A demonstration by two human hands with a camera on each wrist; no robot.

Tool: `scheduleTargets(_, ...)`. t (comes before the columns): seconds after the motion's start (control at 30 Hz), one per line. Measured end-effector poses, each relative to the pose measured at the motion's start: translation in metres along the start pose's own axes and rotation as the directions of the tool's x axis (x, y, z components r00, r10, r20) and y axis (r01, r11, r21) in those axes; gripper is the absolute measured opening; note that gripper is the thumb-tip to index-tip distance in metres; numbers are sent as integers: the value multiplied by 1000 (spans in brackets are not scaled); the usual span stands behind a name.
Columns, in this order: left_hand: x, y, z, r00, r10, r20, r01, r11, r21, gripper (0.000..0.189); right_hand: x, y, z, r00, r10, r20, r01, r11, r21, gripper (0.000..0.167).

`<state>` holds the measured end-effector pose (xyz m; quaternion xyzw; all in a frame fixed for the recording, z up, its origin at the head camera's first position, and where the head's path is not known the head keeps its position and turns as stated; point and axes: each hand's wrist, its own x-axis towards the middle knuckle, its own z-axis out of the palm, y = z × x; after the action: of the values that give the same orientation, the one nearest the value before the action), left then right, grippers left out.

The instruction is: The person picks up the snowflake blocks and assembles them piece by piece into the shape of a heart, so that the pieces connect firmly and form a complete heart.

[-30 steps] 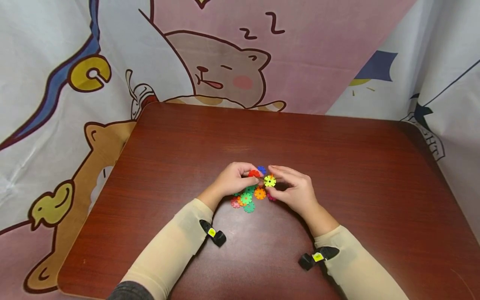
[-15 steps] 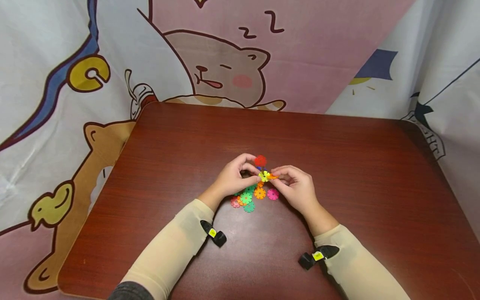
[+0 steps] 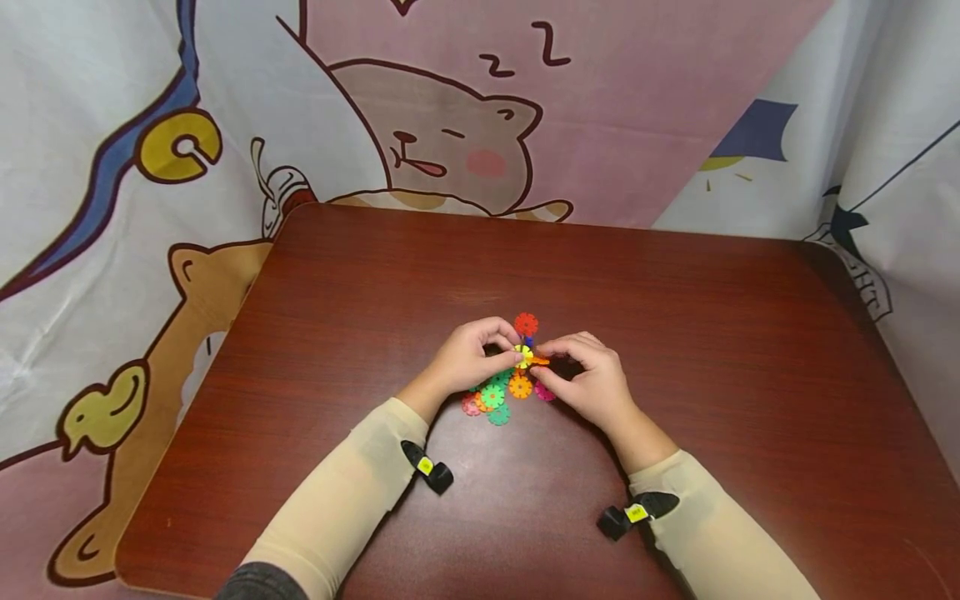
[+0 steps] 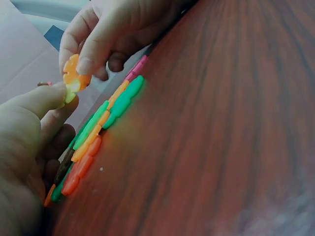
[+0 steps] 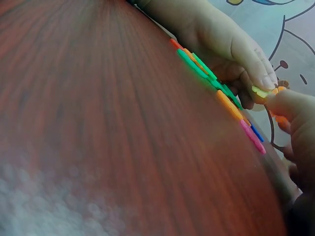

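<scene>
In the head view my left hand [image 3: 476, 354] pinches a yellow snowflake disc [image 3: 522, 357], a notched plastic building piece, between thumb and fingers. An orange snowflake disc [image 4: 74, 73] meets the yellow one at its edge, and the thumb and fingers of my right hand [image 3: 588, 371] hold it. Just beyond the left fingertips shows a red snowflake disc [image 3: 527, 323], standing out past the yellow one. Under and in front of the hands lies a loose pile with a green disc [image 3: 492, 396], an orange disc [image 3: 520, 386] and a magenta disc [image 3: 545, 390].
The brown tabletop [image 3: 360, 283] stretches around the hands. Behind it hangs a cartoon-printed cloth [image 3: 615, 108]. A blue disc [image 5: 256, 132] lies at the far side of the pile, partly hidden by the hands in the head view.
The left fingers have gone from the red disc to the yellow one, and the red disc now sits farther out. The yellow disc has shifted left; the right hand now grips the orange disc.
</scene>
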<state>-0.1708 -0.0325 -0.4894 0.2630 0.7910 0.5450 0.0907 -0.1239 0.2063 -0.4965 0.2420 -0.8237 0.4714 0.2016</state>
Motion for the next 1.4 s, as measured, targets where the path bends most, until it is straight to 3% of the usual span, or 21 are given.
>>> scheduleTargets(0.1, 0, 0, 0, 999, -3, -49, 3, 1000, 1, 16, -1, 1, -2, 1000, 22, 4, -21, 994, -107, 32)
scheduleTargets(0.2, 0, 1, 0, 996, -9, -85, 8, 1000, -7, 16, -1, 2, -3, 998, 22, 60, -12, 986, -169, 26)
scheduleTargets(0.37, -1, 2, 0, 997, -15, -77, 14, 1000, -21, 16, -2, 1, -3, 976, 17, 217, 28, 979, -204, 24)
scheduleTargets(0.57, -1, 0, 0, 998, -17, -66, 16, 1000, -7, 16, -3, -1, -3, 954, 33, 299, 38, 973, -230, 36)
scheduleTargets(0.77, 0, -1, 0, 998, -11, -68, 12, 1000, 24, 16, -3, 1, -2, 946, 9, 323, 67, 973, -222, 29)
scheduleTargets(1.07, 0, -1, 1, 998, -8, -65, 9, 1000, 17, 18, -2, -1, -2, 950, 53, 307, 19, 974, -225, 28)
scheduleTargets(1.4, 0, -1, 1, 997, 2, -83, -2, 1000, 4, 19, 1, -5, -4, 938, 105, 331, -26, 972, -234, 26)
